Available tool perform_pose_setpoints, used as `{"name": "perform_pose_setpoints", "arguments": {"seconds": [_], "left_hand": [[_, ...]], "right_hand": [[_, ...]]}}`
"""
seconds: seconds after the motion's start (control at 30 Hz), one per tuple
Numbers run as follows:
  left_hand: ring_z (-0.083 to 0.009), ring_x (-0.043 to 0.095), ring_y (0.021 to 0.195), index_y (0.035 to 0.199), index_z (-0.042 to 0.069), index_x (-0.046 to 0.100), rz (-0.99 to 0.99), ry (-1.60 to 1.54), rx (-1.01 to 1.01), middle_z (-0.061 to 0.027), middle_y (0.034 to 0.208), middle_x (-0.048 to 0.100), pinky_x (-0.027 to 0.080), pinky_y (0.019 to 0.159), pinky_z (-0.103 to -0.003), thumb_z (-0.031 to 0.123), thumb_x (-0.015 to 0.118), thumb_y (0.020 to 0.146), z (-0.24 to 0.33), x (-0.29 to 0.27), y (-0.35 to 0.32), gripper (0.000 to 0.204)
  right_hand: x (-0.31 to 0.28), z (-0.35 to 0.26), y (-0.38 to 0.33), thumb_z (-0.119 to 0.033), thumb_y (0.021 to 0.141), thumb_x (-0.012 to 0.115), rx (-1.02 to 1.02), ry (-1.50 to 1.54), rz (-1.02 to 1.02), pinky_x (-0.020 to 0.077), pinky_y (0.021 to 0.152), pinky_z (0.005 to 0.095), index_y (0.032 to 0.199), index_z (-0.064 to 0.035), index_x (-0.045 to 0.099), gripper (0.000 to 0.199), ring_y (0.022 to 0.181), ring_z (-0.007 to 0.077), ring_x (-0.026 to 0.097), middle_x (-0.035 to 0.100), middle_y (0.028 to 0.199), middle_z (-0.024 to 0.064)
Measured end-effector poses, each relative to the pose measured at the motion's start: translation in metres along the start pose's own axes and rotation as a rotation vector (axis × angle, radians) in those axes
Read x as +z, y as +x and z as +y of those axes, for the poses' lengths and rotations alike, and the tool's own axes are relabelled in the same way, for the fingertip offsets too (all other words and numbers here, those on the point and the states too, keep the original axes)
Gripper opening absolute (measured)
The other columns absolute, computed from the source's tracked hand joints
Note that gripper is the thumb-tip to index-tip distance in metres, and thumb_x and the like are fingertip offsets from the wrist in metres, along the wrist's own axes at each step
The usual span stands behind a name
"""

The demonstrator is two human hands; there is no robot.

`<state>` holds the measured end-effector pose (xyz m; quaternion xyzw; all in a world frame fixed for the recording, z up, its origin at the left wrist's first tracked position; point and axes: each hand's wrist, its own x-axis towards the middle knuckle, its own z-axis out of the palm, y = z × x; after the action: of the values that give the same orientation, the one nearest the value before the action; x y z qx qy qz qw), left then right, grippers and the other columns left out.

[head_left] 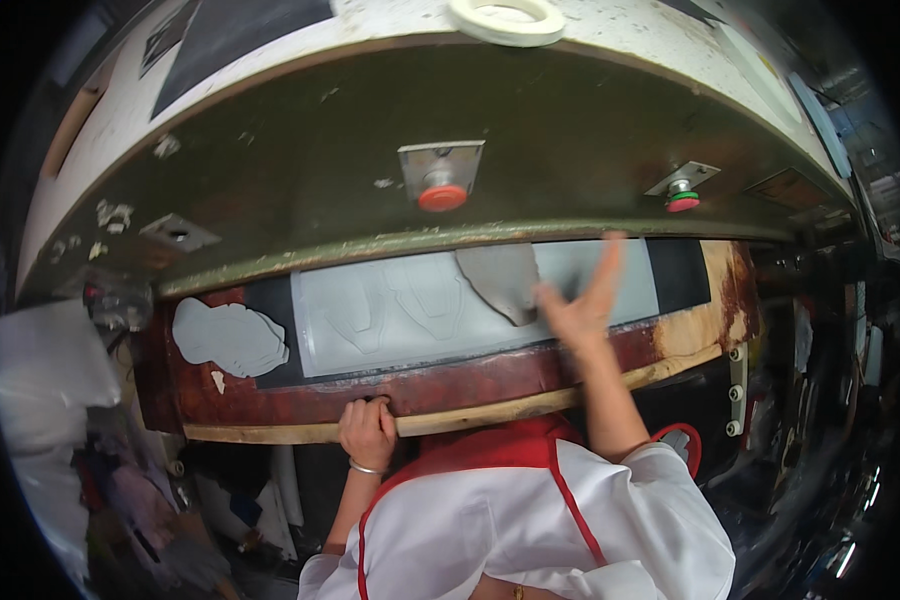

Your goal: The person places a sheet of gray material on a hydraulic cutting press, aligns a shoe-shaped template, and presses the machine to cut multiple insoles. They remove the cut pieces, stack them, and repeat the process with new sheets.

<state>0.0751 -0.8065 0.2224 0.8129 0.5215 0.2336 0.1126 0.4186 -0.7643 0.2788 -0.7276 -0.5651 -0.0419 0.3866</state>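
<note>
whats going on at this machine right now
A person in a white top with red trim stands at a press-like machine. Their left hand grips the front wooden edge of the work bed, while the right hand, open and blurred, reaches over a pale grey sheet next to a loose cut grey piece. A stack of cut grey pieces lies at the left, below two red buttons.

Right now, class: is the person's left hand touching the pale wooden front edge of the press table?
Touching. The head view shows the left hand curled over the pale wooden front edge, fingers wrapped on it.
</note>
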Motion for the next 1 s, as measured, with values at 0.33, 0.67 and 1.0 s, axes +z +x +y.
{"name": "perform_pose_setpoints", "arguments": {"seconds": [0.33, 0.67, 1.0], "left_hand": [[-0.0373, 0.056, 0.072, 0.086, 0.007, 0.064, 0.049, 0.068, 0.009, -0.0169, 0.079, 0.06, 0.045, 0.062, -0.046, 0.015, 0.047, 0.089, -0.064, 0.064, 0.105, 0.019], [-0.0296, 0.06, 0.071, 0.084, 0.01, 0.065, 0.221, 0.225, 0.163, -0.0098, 0.08, 0.063, 0.048, 0.061, -0.041, 0.021, 0.049, 0.092, -0.078, 0.075, 0.135, 0.021], [-0.0347, 0.057, 0.074, 0.081, -0.003, 0.062, 0.063, 0.019, 0.023, -0.02, 0.08, 0.062, 0.047, 0.069, -0.044, 0.015, 0.055, 0.088, -0.081, 0.086, 0.115, 0.021]], "right_hand": [[0.015, 0.097, 0.107, -0.059, 0.083, 0.049, 0.23, -0.098, 0.486, 0.0086, 0.112, 0.0529, 0.138, 0.0172, 0.011, 0.101, 0.136, 0.0517, 0.007, 0.005, 0.144, 0.0393], [0.025, 0.073, 0.021, -0.033, 0.075, 0.07, 0.391, 0.081, 0.104, 0.0362, 0.099, 0.0471, 0.143, -0.0007, 0.023, 0.089, 0.115, 0.0423, 0.046, 0.046, 0.127, 0.0267], [0.043, 0.081, -0.082, -0.012, 0.077, 0.063, 0.037, 0.213, -0.14, 0.0432, 0.089, 0.0416, 0.087, -0.0002, 0.062, 0.016, 0.093, 0.0331, 0.057, 0.061, 0.085, 0.0153]]}}
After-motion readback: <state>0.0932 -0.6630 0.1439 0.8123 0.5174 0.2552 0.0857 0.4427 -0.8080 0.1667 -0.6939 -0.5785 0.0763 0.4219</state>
